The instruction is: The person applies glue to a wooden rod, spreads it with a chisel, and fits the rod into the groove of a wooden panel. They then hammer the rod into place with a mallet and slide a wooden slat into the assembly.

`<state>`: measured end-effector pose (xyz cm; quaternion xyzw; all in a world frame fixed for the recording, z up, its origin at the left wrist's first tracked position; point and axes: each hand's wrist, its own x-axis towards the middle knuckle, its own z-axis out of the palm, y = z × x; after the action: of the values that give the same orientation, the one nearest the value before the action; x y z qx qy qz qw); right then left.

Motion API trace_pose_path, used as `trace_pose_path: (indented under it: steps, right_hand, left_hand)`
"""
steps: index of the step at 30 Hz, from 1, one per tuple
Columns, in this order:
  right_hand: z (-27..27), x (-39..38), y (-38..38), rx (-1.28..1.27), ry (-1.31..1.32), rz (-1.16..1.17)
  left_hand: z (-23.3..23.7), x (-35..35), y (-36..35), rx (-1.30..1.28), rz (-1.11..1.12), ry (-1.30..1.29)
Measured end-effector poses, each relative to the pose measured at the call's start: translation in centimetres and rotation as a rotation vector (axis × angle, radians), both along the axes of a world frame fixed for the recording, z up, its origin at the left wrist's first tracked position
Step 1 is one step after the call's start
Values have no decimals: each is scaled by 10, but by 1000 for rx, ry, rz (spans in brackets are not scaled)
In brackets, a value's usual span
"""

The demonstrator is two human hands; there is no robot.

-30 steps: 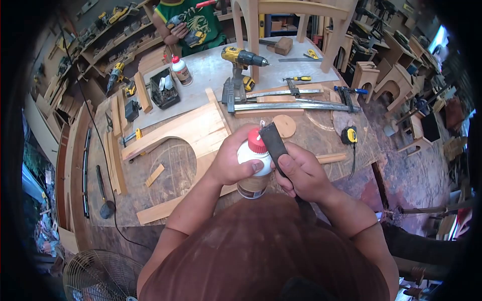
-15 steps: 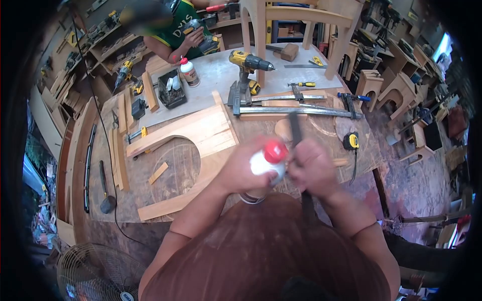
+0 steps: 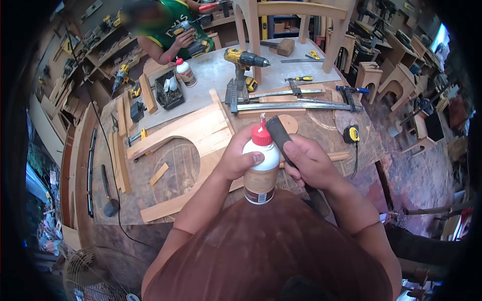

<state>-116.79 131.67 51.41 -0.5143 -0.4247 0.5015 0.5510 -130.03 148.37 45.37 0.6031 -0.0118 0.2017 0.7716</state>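
My left hand (image 3: 235,159) is wrapped round a white glue bottle (image 3: 262,159) with a red cap and a brown label. The bottle stands upright close to my chest, with a white dried tip on its nozzle. In my right hand (image 3: 312,159) is a dark flat file (image 3: 279,134), gripped along its middle. Its flat end leans right beside the red cap, and the other end slants down towards my body. Behind my left hand lies a joined wooden frame piece (image 3: 201,125) with a curved cut-out.
A yellow drill (image 3: 246,59) stands on the table behind bar clamps (image 3: 296,107). To the right lies a tape measure (image 3: 351,134). A second glue bottle (image 3: 186,73) and a black bin (image 3: 170,90) stand further back. A person (image 3: 175,30) across the table holds a power tool.
The glue bottle has gone from tilted and blurred to upright. The file's upper end has swung left to the bottle's cap. My view has shifted slightly.
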Motion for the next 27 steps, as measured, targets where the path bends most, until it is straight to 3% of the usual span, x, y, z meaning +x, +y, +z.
trace_pose_path:
  steps: [3,11,13,16,20,27]
  right_hand:
    - [5,0,0,1,8,19]
    - [11,-2,-7,-43,-43,20]
    - [16,-4,-6,-77,-98,-183]
    - [42,26,-8,74,-60,-359]
    - [55,32,-19,51,-198,-291]
    - [5,17,-6,-73,-222,-38]
  left_hand:
    - [5,2,-4,-49,-44,-21]
    - [14,-8,-10,126,18,68]
    - [3,-10,-11,424,54,99]
    - [7,-9,-22,435,49,148]
    - [-9,-10,-1,234,134,132]
    - [-8,-5,6,209,70,43]
